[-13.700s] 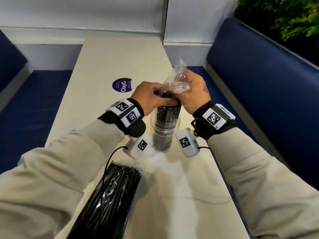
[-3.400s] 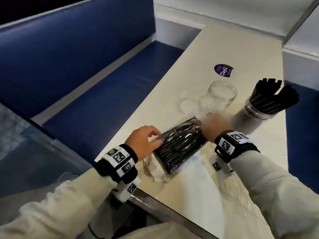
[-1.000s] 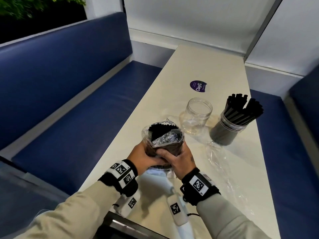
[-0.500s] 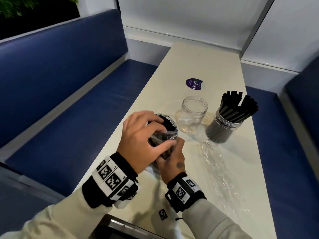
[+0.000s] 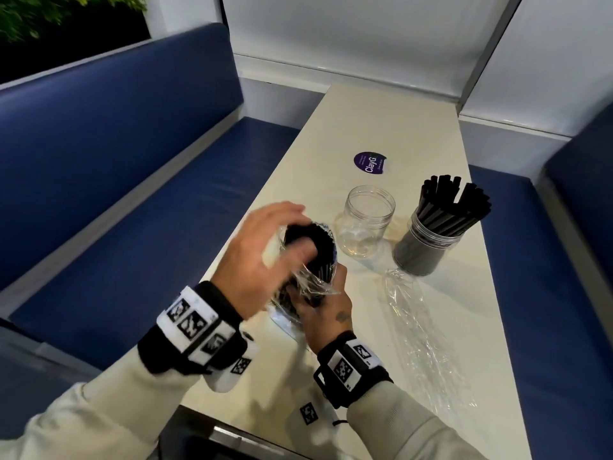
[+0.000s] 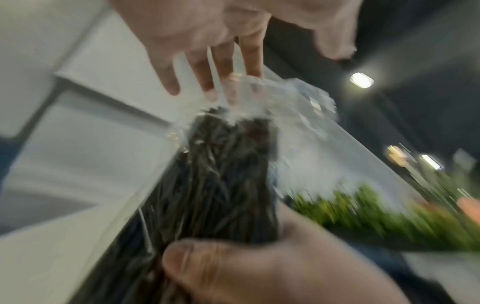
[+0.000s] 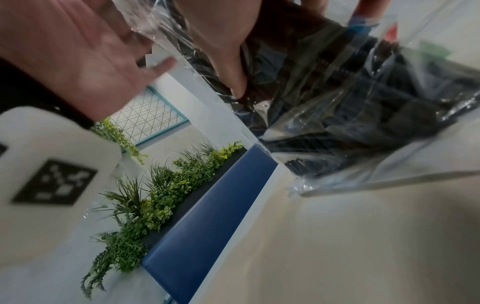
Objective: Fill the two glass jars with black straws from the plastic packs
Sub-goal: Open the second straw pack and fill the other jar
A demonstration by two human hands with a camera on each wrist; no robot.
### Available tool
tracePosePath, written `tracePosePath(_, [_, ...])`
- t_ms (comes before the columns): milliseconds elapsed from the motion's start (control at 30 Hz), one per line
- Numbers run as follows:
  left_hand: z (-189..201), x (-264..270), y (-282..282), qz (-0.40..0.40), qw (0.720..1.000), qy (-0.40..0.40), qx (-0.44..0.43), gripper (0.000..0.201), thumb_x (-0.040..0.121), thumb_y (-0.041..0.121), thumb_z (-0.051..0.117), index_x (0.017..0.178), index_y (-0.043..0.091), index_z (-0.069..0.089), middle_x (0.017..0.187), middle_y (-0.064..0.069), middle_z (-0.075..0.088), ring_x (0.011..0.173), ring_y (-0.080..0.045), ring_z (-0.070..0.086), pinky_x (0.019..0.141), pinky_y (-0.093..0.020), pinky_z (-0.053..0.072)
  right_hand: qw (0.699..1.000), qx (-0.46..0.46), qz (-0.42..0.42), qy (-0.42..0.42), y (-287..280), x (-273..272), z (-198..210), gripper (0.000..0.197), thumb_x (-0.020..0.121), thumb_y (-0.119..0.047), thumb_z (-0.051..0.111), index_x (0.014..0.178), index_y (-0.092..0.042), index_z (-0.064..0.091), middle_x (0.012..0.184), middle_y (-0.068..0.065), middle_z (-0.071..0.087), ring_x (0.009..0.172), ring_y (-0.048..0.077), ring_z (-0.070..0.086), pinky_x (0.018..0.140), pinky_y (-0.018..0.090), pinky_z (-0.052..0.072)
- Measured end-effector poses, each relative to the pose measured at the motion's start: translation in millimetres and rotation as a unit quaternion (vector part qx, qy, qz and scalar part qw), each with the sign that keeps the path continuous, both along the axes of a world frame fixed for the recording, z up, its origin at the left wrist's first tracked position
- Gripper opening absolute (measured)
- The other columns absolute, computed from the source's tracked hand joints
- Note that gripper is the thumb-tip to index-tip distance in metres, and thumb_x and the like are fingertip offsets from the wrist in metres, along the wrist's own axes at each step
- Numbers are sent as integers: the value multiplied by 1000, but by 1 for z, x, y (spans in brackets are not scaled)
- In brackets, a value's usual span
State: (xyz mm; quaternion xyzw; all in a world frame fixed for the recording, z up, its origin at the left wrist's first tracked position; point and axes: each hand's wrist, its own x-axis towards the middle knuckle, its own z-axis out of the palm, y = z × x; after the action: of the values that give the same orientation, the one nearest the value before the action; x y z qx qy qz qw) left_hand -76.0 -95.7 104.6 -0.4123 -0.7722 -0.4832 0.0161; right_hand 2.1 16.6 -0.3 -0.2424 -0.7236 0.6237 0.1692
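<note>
A clear plastic pack of black straws (image 5: 319, 258) stands upright near the table's left edge. My right hand (image 5: 323, 310) grips its lower half, and the thumb (image 6: 197, 265) presses the bundle. Above the pack's open top hovers my left hand (image 5: 275, 240), blurred, with its fingers (image 6: 223, 67) straight and their tips at the loose plastic. Just behind the pack stands an empty glass jar (image 5: 365, 224). To its right a second jar (image 5: 421, 250) holds a fanned bunch of black straws (image 5: 451, 207). The pack's wrinkled film (image 7: 350, 98) fills the right wrist view.
An empty clear wrapper (image 5: 418, 330) lies on the cream table (image 5: 381, 127) in front of the filled jar. A purple round sticker (image 5: 370, 163) is further back. Blue bench seats (image 5: 139, 200) run along both sides, with a white wall at the far end.
My left hand, which curled over the pack's top half a second ago, has spread its fingers and slid a little up and left. The right hand keeps its grip on the pack.
</note>
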Motion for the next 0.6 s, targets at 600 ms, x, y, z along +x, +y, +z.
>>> tracePosePath(600, [43,-78,1,-100,927,-316,-177,23,74,2,78,96,-1,75,88,-18,77,75,-20,73,70,-23,59,998,56,35,13,7,10,6,64,75,-27,82,101,-68,41,98,-18,69,90,-6,68,80,15,53])
